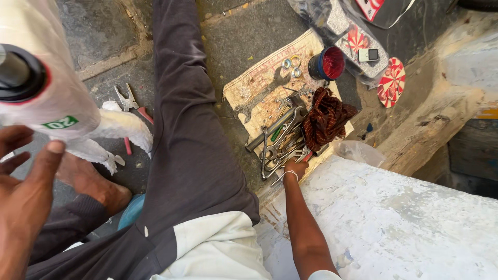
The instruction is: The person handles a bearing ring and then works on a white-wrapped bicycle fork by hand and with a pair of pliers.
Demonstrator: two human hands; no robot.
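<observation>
Metal wrenches (282, 140) are reached into by the right hand (294, 168), its grasp hidden; the left hand (23, 192) is held open beside a white wrapped part (49, 88).

Right hand (295, 168) reaches into wrenches (280, 142) on paper.

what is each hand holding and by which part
The right hand is down in the pile of tools; whether it grips one cannot be told. The left hand is open beside the white wrapped roll, gripping nothing.
</observation>
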